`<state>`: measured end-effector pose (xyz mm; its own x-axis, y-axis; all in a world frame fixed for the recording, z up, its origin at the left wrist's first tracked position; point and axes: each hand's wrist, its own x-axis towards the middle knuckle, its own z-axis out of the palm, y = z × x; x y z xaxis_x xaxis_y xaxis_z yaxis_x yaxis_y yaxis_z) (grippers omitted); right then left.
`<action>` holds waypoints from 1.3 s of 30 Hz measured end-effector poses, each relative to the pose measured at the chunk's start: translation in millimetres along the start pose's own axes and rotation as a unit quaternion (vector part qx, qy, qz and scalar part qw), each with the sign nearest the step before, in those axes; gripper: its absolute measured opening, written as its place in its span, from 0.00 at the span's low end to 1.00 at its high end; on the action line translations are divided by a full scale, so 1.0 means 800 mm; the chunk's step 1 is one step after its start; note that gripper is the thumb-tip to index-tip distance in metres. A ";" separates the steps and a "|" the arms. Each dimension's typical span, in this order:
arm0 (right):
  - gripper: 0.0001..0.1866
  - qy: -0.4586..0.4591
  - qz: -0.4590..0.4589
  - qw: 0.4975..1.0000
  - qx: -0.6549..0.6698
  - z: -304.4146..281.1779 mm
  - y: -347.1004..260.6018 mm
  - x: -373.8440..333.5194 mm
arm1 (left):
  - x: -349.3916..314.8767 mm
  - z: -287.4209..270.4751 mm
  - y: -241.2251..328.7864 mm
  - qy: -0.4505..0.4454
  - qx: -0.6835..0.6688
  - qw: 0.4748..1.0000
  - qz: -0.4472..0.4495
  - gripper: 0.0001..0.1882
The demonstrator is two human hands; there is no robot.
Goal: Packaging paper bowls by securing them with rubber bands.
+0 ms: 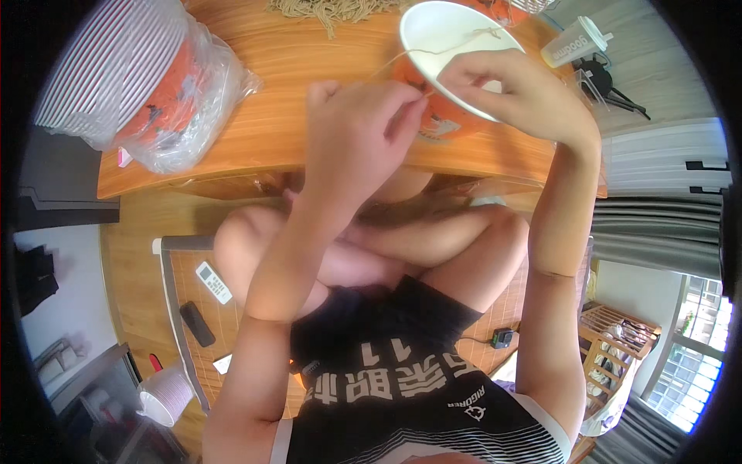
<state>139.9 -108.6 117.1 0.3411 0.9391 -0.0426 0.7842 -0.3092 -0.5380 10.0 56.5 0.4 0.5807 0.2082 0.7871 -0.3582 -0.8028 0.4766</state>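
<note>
An orange paper bucket (456, 116) with a dark printed pattern and a white rim stands tilted on the wooden table in front of me. Thin tan twine (440, 52) crosses its mouth and ends in a frayed tip inside. My left hand (359, 127) is closed in a pinch beside the bucket's left wall, where the twine runs down to its fingers; it is slightly blurred. Over the near right rim, my right hand (514, 89) has its fingers curled inward. Whatever lies between those fingertips is hidden.
A plastic-wrapped stack of similar buckets (147, 93) stands at the table's left. A bundle of tan twine (332, 8) lies at the far edge. Right of the bucket are a drink cup (576, 42) and a black object (599, 77). A remote (212, 282) and phone (197, 325) lie beside my legs.
</note>
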 end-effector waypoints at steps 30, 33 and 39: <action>0.04 0.595 -0.029 0.785 -0.169 0.181 -0.034 -0.004 | 0.026 -0.016 0.014 -0.158 -0.300 0.901 -0.271 0.11; 0.09 0.542 0.093 0.810 0.204 0.214 -0.049 -0.012 | 0.025 -0.023 0.003 -0.161 -0.248 0.925 -0.240 0.10; 0.21 0.432 0.083 0.553 0.708 0.234 -0.070 0.010 | 0.034 -0.032 0.019 -0.167 -0.281 0.893 -0.309 0.10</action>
<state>1.6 -55.6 -10.7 0.9470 0.3051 -0.1010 -0.2780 0.6200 -0.7337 1.9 64.3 39.1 0.9466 0.2602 0.1902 -0.1500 -0.1665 0.9746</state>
